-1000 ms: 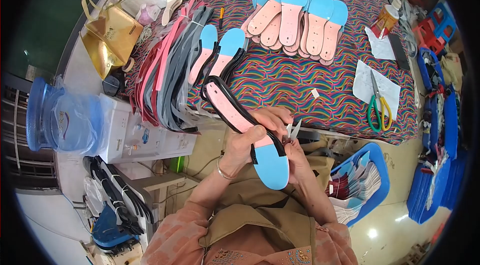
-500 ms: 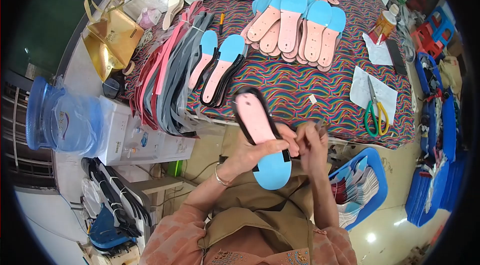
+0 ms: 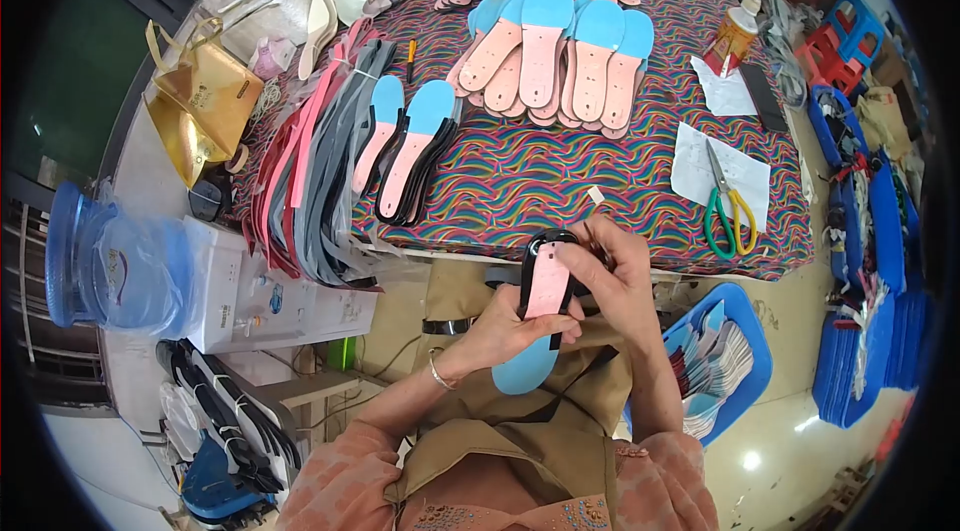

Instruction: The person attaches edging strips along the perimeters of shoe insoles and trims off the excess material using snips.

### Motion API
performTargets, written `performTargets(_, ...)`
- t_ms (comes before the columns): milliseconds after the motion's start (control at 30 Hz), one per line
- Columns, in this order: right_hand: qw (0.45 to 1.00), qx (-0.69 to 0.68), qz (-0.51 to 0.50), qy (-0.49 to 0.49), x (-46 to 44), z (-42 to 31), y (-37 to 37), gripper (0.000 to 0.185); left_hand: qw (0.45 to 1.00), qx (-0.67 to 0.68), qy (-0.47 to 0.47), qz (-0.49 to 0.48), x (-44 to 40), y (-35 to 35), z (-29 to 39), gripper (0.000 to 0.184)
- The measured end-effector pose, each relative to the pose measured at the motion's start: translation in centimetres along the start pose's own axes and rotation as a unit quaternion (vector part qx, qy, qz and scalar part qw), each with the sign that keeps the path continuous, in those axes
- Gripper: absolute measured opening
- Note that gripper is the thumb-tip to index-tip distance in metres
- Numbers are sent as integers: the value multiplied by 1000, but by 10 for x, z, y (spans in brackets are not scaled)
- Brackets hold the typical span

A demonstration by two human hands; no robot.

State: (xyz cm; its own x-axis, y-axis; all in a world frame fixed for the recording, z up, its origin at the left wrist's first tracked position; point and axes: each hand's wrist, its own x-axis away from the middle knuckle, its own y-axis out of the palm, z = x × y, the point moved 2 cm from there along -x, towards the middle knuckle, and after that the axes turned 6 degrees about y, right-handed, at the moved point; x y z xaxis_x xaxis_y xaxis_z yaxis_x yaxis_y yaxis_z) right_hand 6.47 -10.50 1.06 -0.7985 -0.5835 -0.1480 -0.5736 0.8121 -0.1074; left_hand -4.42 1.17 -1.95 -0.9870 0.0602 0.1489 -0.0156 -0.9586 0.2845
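A pink and blue insole (image 3: 548, 283) with a black strip round its edge is held over my lap, its blue end towards me. My left hand (image 3: 510, 331) is closed round the middle of it. My right hand (image 3: 612, 266) pinches the black-edged far end, its thumb on the pink face. Whether the small white blade is still in my right hand cannot be seen. Beyond, on the patterned cloth (image 3: 510, 176), lie black-edged insoles (image 3: 412, 156) and a fanned pile of pink and blue insoles (image 3: 545, 61).
Bundled grey and pink strips (image 3: 330, 161) hang over the table's left edge. Scissors (image 3: 722, 191) lie on white paper (image 3: 690, 156) at the right, near a bottle (image 3: 732, 36). A blue basket (image 3: 755, 371) of insoles stands below right. A water dispenser (image 3: 240, 276) is at the left.
The insole is turned more upright, and my right hand has moved up from beside it to grip its far end. The white blade seen earlier is out of sight. The view has shifted slightly.
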Motion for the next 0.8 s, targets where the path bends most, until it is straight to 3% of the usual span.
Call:
performTargets(33, 999, -21, -19, 40, -1, -7, -1, 17, 1000, 0, 1, -3, -1, 1, -2, 16)
performTargets(167, 999, -24, -22, 20, -5, -11, 0, 19, 999, -32, 11, 20, 1, 4, -3, 18)
performTargets(233, 995, -82, -26, 41, -1, -11, 3, 18, 998, -39, 17, 41, 2, 2, -2, 19)
performTargets(333, 980, -194, 11, 32, 0, 5, 4, 18, 999, -37, -8, -8, 2, 5, 5, 19)
performTargets(433, 977, -202, -8, 72, 3, -1, -4, 16, 1000, -11, 10, -16, -6, 6, 23, 36)
performTargets(500, 979, -194, -39, 56, 5, -4, 0, 14, 995, 81, 20, 53, -12, 2, 32, 55)
performTargets(600, 983, -179, -3, 48, 7, -5, 5, 13, 995, 27, 65, 76, -16, 4, 29, 64)
performTargets(667, 982, -180, 6, 51, 10, -5, 8, 12, 991, 41, 77, 98, -18, 9, 30, 58)
performTargets(733, 995, -83, 51, -33, 12, -12, 9, 12, 988, 42, 69, 135, -18, 10, 30, 52)
performTargets(800, 994, -92, 61, -27, 13, -8, 11, 11, 987, 13, 83, 135, -20, 10, 30, 49)
